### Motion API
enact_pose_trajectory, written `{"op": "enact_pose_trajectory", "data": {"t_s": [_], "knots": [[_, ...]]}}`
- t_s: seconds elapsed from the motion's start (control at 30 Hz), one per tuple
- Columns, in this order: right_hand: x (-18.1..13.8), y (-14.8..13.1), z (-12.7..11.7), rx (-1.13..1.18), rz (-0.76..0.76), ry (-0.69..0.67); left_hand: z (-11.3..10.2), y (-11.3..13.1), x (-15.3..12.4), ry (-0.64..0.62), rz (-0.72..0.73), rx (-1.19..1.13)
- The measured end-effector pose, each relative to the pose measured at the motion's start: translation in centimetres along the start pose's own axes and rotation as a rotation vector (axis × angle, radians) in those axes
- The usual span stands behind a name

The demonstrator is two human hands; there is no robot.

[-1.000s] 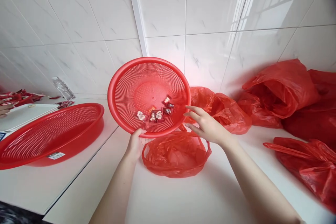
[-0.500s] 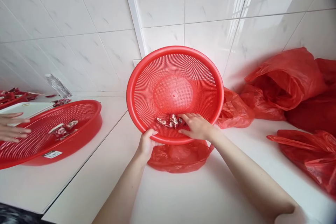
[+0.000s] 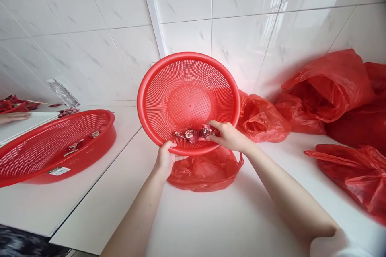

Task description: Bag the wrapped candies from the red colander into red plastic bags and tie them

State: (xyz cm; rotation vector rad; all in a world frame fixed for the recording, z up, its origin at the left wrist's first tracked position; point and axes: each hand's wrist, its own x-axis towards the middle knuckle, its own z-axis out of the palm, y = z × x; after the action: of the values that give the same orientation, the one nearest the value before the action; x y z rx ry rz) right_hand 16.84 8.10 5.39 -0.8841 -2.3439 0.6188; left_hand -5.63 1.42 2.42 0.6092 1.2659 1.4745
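My left hand (image 3: 166, 160) grips the front rim of a red perforated basket (image 3: 189, 76), thumb over the edge and fingers underneath. The basket is tilted with its mouth facing me. Low inside it lie a few small dark-red wrapped packets (image 3: 190, 135), perhaps sweets. My right hand (image 3: 227, 134) reaches in over the right rim, thumb and forefinger closed on one packet (image 3: 205, 130). Beneath the basket, an open red plastic bag (image 3: 202, 174) rests on the white table; its contents are partly hidden.
At left stands another red basket (image 3: 99, 138) with a few packets. Another person's hand (image 3: 15, 117) is over a white tray (image 3: 28, 126) behind it. A clear plastic bottle (image 3: 64, 93) lies by the wall. Red bags (image 3: 334, 84) crowd the right side.
The held basket has shifted a little left. My right hand's fingers have closed on a packet. The other person's hand has moved from above the left basket back to the tray.
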Motion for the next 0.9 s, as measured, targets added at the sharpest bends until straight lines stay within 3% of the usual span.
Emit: {"op": "enact_pose_trajectory", "data": {"t_s": [0.17, 0.27, 0.37, 0.47, 0.63, 0.77, 0.9], "knots": [[-0.6, -1.3, 0.1, 0.189, -0.124, -0.294, -1.0, 0.1, 0.9, 0.001, 0.036, -0.040], [-0.8, -1.6, 0.8, 0.166, -0.083, -0.363, -1.3, 0.0, 1.3, 0.021, 0.043, -0.052], [-0.8, -1.7, 1.0, 0.118, -0.027, -0.346, -1.2, 0.0, 1.3, 0.046, 0.038, -0.036], [-0.7, -1.6, 0.9, 0.050, -0.031, -0.218, -0.8, 0.0, 1.0, 0.044, 0.037, -0.002], [-0.2, -0.9, 1.8, -0.124, -0.024, -0.037, 0.1, -0.4, -0.1, -0.062, -0.005, 0.026], [-0.1, -0.6, 3.0, -0.276, 0.116, -0.160, 0.6, -0.9, -0.6, -0.122, -0.049, 0.030], [-0.1, -0.6, 2.9, -0.210, 0.071, -0.195, 0.6, -0.9, -0.6, -0.107, -0.028, 0.015]]}}
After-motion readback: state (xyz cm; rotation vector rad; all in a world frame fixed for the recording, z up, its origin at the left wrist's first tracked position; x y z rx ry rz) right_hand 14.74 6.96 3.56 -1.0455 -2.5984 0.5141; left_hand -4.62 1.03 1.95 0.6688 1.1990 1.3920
